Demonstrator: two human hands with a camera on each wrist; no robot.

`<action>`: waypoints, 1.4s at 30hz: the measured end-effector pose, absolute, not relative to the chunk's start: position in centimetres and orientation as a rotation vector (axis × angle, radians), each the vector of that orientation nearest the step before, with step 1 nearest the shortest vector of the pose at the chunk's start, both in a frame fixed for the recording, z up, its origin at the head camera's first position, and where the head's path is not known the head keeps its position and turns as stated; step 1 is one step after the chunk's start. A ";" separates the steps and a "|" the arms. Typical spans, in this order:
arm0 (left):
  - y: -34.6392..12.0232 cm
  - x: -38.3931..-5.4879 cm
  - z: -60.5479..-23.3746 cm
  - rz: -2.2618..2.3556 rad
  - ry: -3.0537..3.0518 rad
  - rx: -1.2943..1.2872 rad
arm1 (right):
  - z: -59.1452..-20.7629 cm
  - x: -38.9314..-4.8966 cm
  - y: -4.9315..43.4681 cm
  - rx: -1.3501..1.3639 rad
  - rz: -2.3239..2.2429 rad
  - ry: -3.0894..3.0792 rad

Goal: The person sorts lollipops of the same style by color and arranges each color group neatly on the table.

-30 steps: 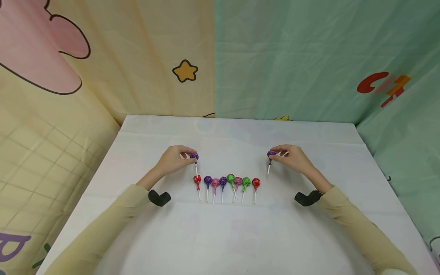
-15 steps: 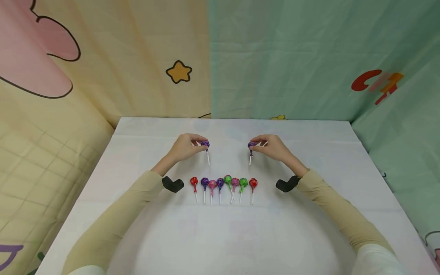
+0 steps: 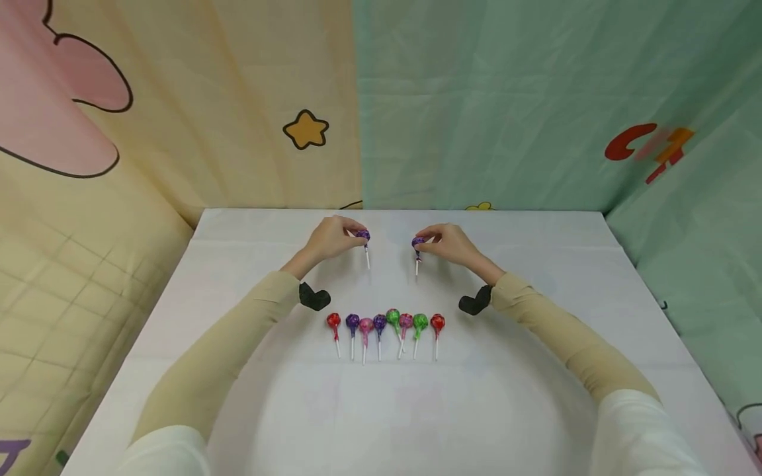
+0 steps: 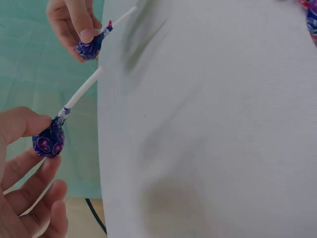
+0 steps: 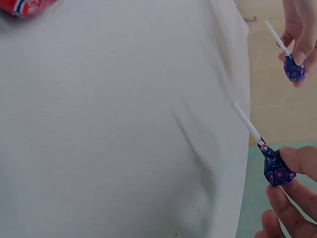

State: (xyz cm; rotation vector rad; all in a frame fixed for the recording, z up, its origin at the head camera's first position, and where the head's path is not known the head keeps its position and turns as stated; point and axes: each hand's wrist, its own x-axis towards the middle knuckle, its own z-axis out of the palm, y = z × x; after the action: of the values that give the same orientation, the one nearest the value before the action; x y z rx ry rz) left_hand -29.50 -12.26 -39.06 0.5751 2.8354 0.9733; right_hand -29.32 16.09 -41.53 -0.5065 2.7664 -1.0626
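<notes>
Between thumb and fingers, my left hand point(image 3: 331, 238) pinches the round head of a purple-wrapped lollipop point(image 4: 48, 141), its white stick pointing down toward the table. Across from it, my right hand point(image 3: 450, 244) holds a second purple lollipop point(image 5: 279, 168) the same way, by its wrapped head. Both are held over the far part of the white table, a short gap apart. Nearer to me lies a row of lollipops with sticks toward me: a red one point(image 3: 333, 320) at the left end, then purple, pink and green ones point(image 3: 420, 322), and another red one point(image 3: 437, 322) at the right end.
The white-covered table point(image 3: 381, 416) reaches back to a curtain point(image 3: 476, 106), yellow on the left and green on the right. A black wrist mount point(image 3: 313, 297) sits at the left wrist, and a matching mount point(image 3: 475, 301) at the right one.
Both hands have moved away from me, past the row, and closer together, each carrying its purple lollipop. The row of lollipops lies as before; the head view has shifted slightly.
</notes>
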 end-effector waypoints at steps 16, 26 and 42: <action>-10.8 -35.2 -40.2 0.967 2.773 0.448 | -42.2 -35.3 13.8 -0.430 -1.138 2.784; -9.3 -37.9 -42.1 0.997 2.787 0.322 | -43.3 -37.9 12.8 -0.387 -1.280 2.791; -5.9 -38.9 -43.2 1.109 2.855 0.099 | -45.0 -40.0 11.3 -0.239 -1.349 2.792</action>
State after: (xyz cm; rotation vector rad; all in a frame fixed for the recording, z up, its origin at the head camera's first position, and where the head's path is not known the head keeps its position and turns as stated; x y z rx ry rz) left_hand -38.94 -5.92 -43.16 0.0993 2.8547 1.1087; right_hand -40.00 11.28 -45.04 -0.2394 2.7916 -1.3486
